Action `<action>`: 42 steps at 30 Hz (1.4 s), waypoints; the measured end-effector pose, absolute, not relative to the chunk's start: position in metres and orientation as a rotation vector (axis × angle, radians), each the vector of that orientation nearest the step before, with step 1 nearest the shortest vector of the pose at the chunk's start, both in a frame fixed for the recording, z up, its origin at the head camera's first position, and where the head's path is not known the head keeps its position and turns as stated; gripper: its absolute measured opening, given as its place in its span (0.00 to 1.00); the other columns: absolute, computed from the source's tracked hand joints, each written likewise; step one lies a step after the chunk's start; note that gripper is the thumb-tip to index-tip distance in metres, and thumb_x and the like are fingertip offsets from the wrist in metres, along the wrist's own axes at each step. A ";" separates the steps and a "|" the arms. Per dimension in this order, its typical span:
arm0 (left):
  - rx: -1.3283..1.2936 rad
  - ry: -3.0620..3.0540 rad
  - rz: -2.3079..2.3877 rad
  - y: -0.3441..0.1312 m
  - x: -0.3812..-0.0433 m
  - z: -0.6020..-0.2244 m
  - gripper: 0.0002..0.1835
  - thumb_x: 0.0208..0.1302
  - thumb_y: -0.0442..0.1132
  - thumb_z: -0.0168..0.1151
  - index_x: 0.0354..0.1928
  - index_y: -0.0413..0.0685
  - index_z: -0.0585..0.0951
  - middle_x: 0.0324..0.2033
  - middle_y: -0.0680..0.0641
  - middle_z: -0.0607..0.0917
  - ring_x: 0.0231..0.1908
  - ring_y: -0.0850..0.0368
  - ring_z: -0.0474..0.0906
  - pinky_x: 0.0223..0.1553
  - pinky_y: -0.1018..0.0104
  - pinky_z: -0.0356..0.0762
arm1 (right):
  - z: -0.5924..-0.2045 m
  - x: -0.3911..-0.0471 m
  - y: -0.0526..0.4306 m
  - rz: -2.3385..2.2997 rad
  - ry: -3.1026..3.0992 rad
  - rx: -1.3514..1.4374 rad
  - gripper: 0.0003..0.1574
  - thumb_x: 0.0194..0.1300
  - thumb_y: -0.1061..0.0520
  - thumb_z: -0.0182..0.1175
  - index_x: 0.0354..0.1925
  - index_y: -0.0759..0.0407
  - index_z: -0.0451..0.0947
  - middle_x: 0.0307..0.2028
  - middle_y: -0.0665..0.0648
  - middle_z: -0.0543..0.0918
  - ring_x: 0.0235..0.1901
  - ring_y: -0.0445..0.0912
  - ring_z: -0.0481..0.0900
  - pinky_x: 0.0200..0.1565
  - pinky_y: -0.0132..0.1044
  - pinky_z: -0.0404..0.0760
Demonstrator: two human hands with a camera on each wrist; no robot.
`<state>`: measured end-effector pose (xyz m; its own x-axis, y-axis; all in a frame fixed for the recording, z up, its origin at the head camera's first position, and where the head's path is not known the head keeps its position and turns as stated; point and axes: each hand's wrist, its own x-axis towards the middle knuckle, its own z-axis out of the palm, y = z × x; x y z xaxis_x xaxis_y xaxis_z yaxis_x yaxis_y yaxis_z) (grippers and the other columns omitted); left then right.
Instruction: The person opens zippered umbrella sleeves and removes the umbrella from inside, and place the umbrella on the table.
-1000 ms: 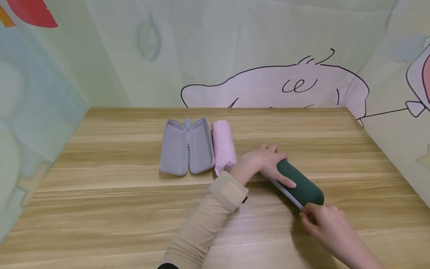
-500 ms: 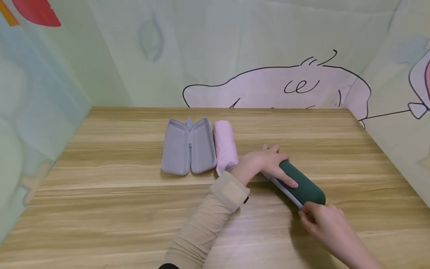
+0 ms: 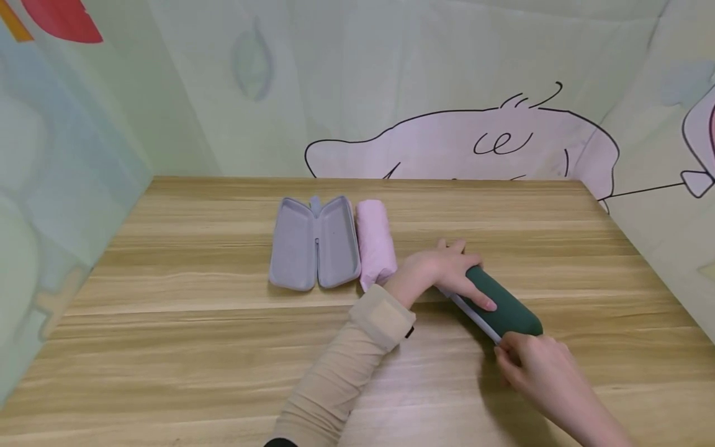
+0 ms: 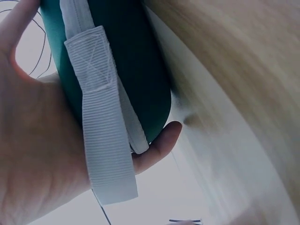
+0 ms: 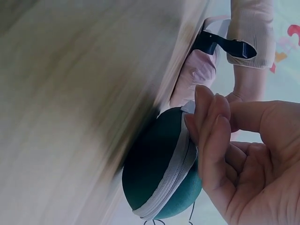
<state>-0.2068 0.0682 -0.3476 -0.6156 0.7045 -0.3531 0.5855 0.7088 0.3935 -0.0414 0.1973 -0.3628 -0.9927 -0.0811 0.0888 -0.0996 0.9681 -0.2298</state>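
Note:
A dark green zippered case [image 3: 505, 307] lies slantwise on the right part of the table. My left hand [image 3: 447, 271] grips its far end, thumb laid along the top. In the left wrist view, the little finger curls by the rounded end, and a pale grey ribbed strap [image 4: 108, 145] hangs there. Light grey zipper tape [image 3: 475, 316] runs along the side facing me. At the near end, my right hand [image 3: 542, 366] pinches at the zipper with curled fingers; the pull itself is hidden. The right wrist view shows the zipper [image 5: 173, 180] with its edges together.
A grey hard case [image 3: 292, 248] lies spread apart at the middle back of the wooden table [image 3: 195, 347]. Beside it is a pink wrapped roll [image 3: 375, 242], close to my left wrist. Printed cloth walls [image 3: 357, 81] enclose the back and sides.
The right hand has slid slightly left along the zipper relative to the case. The left hand keeps its grip, and the head view has shifted a little.

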 end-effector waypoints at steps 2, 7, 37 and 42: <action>0.987 2.423 0.335 0.069 -0.206 -0.348 0.46 0.40 0.77 0.55 0.64 0.70 0.62 0.68 0.53 0.53 0.67 0.48 0.49 0.60 0.50 0.63 | -0.363 -0.042 0.197 0.359 -3.038 0.141 0.13 0.52 0.62 0.60 0.16 0.47 0.71 0.07 0.35 0.66 0.10 0.31 0.57 0.16 0.26 0.57; 0.986 2.416 0.329 0.069 -0.206 -0.347 0.47 0.41 0.76 0.55 0.65 0.70 0.59 0.69 0.53 0.51 0.68 0.48 0.47 0.61 0.50 0.62 | -0.363 -0.043 0.196 0.342 -3.016 0.150 0.18 0.53 0.60 0.59 0.13 0.46 0.68 0.06 0.36 0.65 0.09 0.32 0.57 0.16 0.27 0.56; 0.991 2.414 0.298 0.069 -0.206 -0.346 0.45 0.44 0.76 0.53 0.66 0.71 0.58 0.70 0.53 0.50 0.67 0.48 0.48 0.61 0.51 0.62 | -0.361 -0.049 0.189 0.353 -3.017 0.146 0.20 0.57 0.59 0.59 0.12 0.48 0.67 0.07 0.41 0.65 0.09 0.34 0.58 0.15 0.28 0.57; 1.005 2.421 0.280 0.071 -0.206 -0.347 0.44 0.43 0.76 0.53 0.64 0.71 0.61 0.68 0.53 0.53 0.64 0.50 0.51 0.58 0.53 0.64 | -0.359 -0.049 0.186 0.374 -3.022 0.134 0.20 0.57 0.59 0.59 0.12 0.49 0.68 0.06 0.39 0.65 0.08 0.34 0.58 0.14 0.27 0.57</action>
<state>-0.2064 0.0708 -0.3466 -0.6026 0.7078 -0.3685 0.6050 0.7064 0.3675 -0.0490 0.1861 -0.3590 -0.9918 -0.0758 0.1032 -0.0987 0.9660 -0.2388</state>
